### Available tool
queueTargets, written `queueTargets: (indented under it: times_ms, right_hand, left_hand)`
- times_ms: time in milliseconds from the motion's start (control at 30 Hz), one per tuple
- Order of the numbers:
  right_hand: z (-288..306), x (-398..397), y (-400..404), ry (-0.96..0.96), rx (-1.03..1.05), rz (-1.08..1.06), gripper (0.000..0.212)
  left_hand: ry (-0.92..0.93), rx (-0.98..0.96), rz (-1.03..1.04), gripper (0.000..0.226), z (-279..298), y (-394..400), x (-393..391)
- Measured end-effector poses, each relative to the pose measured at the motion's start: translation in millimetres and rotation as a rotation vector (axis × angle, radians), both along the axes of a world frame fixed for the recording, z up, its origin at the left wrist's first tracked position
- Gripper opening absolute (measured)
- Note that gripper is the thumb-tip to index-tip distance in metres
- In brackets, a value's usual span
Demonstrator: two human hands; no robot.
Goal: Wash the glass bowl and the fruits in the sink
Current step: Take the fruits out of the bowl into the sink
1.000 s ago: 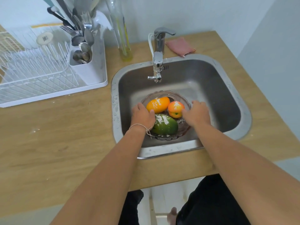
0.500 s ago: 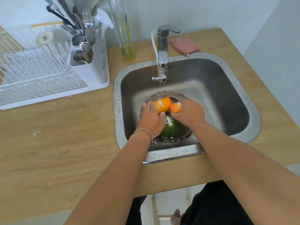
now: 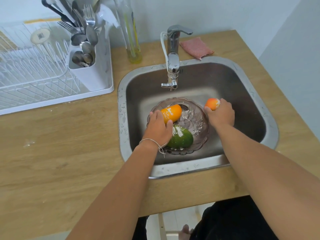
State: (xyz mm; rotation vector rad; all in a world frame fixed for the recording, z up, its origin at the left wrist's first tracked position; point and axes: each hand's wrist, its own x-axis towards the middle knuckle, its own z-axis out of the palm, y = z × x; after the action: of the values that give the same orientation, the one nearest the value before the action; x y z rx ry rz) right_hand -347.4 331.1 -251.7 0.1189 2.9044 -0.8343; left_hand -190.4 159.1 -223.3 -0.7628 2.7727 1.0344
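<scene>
A clear glass bowl [image 3: 195, 118] sits on the floor of the steel sink [image 3: 242, 94], dusted with white powder. Inside it lie an orange mango [image 3: 172, 112] and a green mango [image 3: 181, 139], both with white powder on them. My left hand [image 3: 158, 127] grips the orange mango at the bowl's left side. My right hand [image 3: 220, 114] holds a small orange-red fruit [image 3: 211, 103] to the right of the bowl, outside its rim. The tap [image 3: 172, 66] hangs above the bowl's far edge; no water shows.
A white dish rack [image 3: 34, 78] with a cutlery holder [image 3: 86, 66] full of spoons and forks stands on the wooden counter [image 3: 60, 144] to the left. A tall glass bottle [image 3: 131, 37] and a pink cloth [image 3: 196, 47] lie behind the sink.
My right hand closed on the small orange-red fruit and carried it out of the bowl to the right. My left hand slid onto the orange mango.
</scene>
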Motion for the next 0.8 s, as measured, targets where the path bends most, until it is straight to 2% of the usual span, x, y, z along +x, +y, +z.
queueTargets:
  times_ms: [100, 167, 233, 300, 333, 400, 433, 533, 667, 800]
  right_hand:
    - [3.6, 1.6, -4.0, 0.018, 0.039, 0.037, 0.062]
    - [15.7, 11.5, -7.5, 0.106, 0.081, 0.107, 0.071]
    - [30.0, 27.2, -12.4, 0.179, -0.046, 0.292, 0.074]
    - [36.2, 45.4, -14.6, 0.071, -0.191, 0.627, 0.077]
    - [36.2, 53.7, -15.4, -0.035, -0.166, 0.797, 0.083]
    - [32.0, 63.1, -19.3, -0.203, 0.029, 1.022, 0.098]
    - [30.0, 66.0, -23.0, -0.217, 0.122, 1.074, 0.102]
    - [21.8, 70.1, -34.6, -0.155, 0.264, 1.114, 0.107]
    - [16.3, 69.9, -39.5, -0.142, 0.301, 1.089, 0.091]
    - [24.8, 69.4, -37.5, -0.081, 0.387, 1.043, 0.084]
  left_hand:
    - [-0.006, -0.003, -0.005, 0.057, 1.3, 0.3, 0.5]
    - [0.001, -0.007, -0.005, 0.057, 1.3, -0.4, 0.2]
    - [0.017, -0.005, -0.002, 0.055, 1.7, -0.5, 0.5]
    - [0.029, 0.010, 0.001, 0.054, 2.1, -0.2, 0.7]
    - [0.030, 0.017, 0.007, 0.053, 2.4, -0.2, 0.5]
    - [0.032, 0.019, 0.027, 0.049, 1.7, -1.0, -0.2]
    - [0.033, 0.019, 0.039, 0.047, 1.5, -1.5, 0.1]
    - [0.034, 0.018, 0.042, 0.048, 2.6, -1.2, 2.4]
    - [0.040, 0.022, 0.044, 0.047, 2.7, -0.5, 3.0]
    - [0.059, 0.017, 0.056, 0.032, 1.4, -0.1, 0.7]
